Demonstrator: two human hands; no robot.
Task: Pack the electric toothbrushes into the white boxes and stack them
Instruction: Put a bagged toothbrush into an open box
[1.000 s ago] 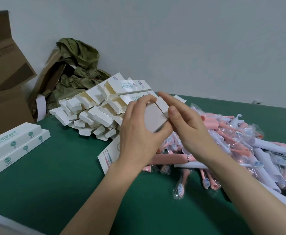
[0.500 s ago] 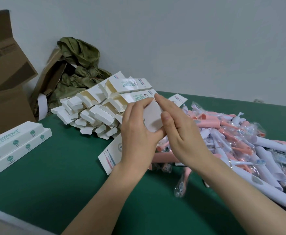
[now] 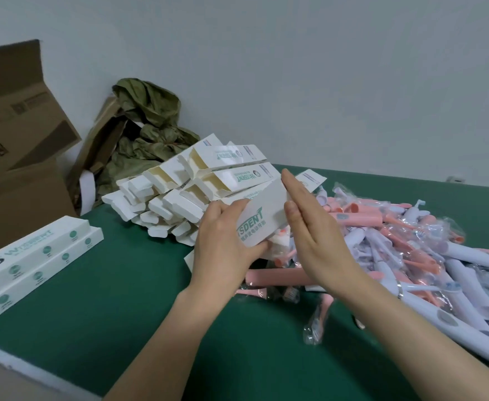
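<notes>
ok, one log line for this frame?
left hand: grips white box | right hand: open, flat at box end | closed boxes: two, left | toothbrushes: piled right

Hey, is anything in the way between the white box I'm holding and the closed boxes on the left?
Nothing visible. Only green tabletop lies between the white cardboard box in your left hand and the closed white boxes.
</notes>
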